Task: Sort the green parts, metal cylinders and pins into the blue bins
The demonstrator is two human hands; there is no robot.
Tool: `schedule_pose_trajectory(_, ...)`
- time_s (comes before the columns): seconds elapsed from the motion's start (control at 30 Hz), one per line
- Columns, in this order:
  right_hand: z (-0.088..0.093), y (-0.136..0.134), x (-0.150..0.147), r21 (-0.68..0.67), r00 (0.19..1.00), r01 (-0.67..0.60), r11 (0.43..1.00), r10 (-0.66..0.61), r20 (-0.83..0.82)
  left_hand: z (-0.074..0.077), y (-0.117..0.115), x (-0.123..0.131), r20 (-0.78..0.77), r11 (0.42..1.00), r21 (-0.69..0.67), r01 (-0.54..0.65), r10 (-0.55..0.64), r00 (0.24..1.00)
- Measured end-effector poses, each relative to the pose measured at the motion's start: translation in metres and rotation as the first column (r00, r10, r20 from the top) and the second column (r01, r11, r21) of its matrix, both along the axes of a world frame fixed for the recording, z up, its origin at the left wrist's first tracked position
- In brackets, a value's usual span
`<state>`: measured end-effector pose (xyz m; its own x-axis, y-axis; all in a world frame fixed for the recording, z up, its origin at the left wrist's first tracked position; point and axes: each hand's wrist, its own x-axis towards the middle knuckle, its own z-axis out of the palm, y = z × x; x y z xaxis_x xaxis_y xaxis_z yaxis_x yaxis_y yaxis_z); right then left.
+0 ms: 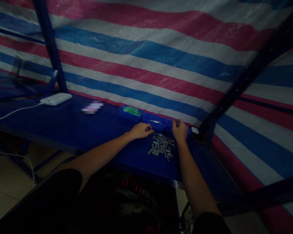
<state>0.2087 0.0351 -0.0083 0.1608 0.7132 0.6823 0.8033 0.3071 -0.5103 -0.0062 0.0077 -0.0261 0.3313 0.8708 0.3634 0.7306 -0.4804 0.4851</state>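
My left hand [141, 130] hovers at the left edge of a loose pile of small metal parts [161, 146], its fingers curled in a pinch. Whatever it may hold is too small to make out. Over the right blue bin [169, 125] is my right hand [180, 130], with its fingers bent closed and hiding much of that bin. Grey cylinders and thin silvery pins make up the pile. Between my hands and behind the pile stands the middle blue bin [158, 126], which has a few thin metal pieces in it.
A blue bin [127, 114] of green items stands left of the other bins. Farther left on the blue table [92, 130] lie a blurred-out flat object [92, 107] and a white power bank [56, 98] with a cable. A striped sheet [146, 71] hangs behind, between blue posts.
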Motion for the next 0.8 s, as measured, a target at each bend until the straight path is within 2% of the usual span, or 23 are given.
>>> schedule_pose_trajectory(0.07, -0.001, 0.006, 0.019, 0.057, 0.987, 0.155, 0.986, -0.153, -0.037, -0.004, -0.001, 0.003, -0.087, 1.0, -0.02, 0.014, -0.015, 0.996)
schedule_pose_trajectory(0.17, -0.005, 0.011, 0.034, 0.091, 0.976, 0.202, 0.975, -0.193, -0.099, -0.008, -0.002, 0.007, -0.196, 0.997, 0.035, 0.062, -0.054, 0.979)
schedule_pose_trajectory(0.3, -0.008, 0.011, 0.022, 0.105, 0.995, 0.077, 0.992, -0.069, -0.071, -0.008, -0.004, 0.009, -0.28, 0.989, 0.119, 0.087, -0.051, 0.959)
schedule_pose_trajectory(0.47, -0.01, 0.008, -0.004, 0.168, 0.998, -0.059, 0.984, 0.059, 0.007, -0.008, -0.005, 0.01, -0.312, 0.985, 0.164, 0.052, 0.002, 0.95)
schedule_pose_trajectory(0.57, -0.01, 0.005, -0.01, 0.125, 0.995, -0.096, 0.988, 0.093, 0.03, -0.007, -0.001, 0.007, -0.258, 0.99, 0.134, 0.037, -0.002, 0.966)
schedule_pose_trajectory(0.67, -0.007, 0.0, -0.011, 0.079, 0.994, -0.105, 0.991, 0.102, 0.035, -0.005, 0.008, -0.002, -0.115, 0.996, 0.095, 0.003, 0.008, 0.993)
schedule_pose_trajectory(0.8, -0.002, -0.009, -0.016, 0.111, 0.988, -0.148, 0.983, 0.143, 0.05, -0.002, 0.017, -0.013, 0.067, 0.993, 0.111, -0.03, 0.023, 0.997)
